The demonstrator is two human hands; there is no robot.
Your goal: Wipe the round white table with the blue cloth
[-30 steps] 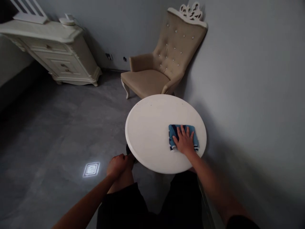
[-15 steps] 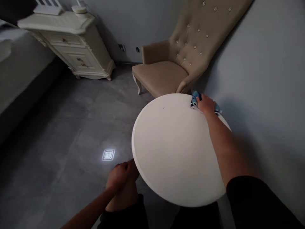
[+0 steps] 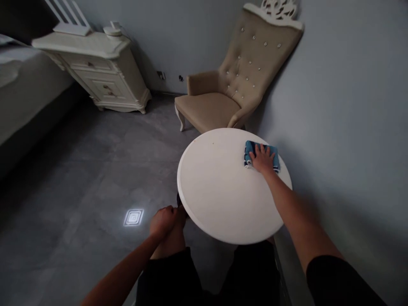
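Blue cloth (image 3: 270,149) is lying on the far right part of the round white table (image 3: 229,191), just inside its rim. Nearest the camera, the person's black shorts (image 3: 167,272) are showing, and the left hand (image 3: 164,222) is resting on the bare left knee (image 3: 170,245), its fingers curling in; whether it is gripping anything, I cannot tell. Beyond the table's near edge, a broad stretch of white top is showing bare. Farther out, the right hand (image 3: 263,159) is pressing flat on the cloth, fingers spreading over it rather than clutching it. Half a second ago the cloth was bunching at the far right rim; now it is sitting flatter and farther in, so the wiping contact is seemingly shifting from the edge back onto the top. A small speck (image 3: 213,143) is still showing toward the far left, clear of the cloth, so that part is apparently still needing a pass. Behind the table, a tan armchair (image 3: 207,108) is standing near the wall, and farther left a cream cabinet (image 3: 110,87) is bearing a white slatted object (image 3: 72,29).
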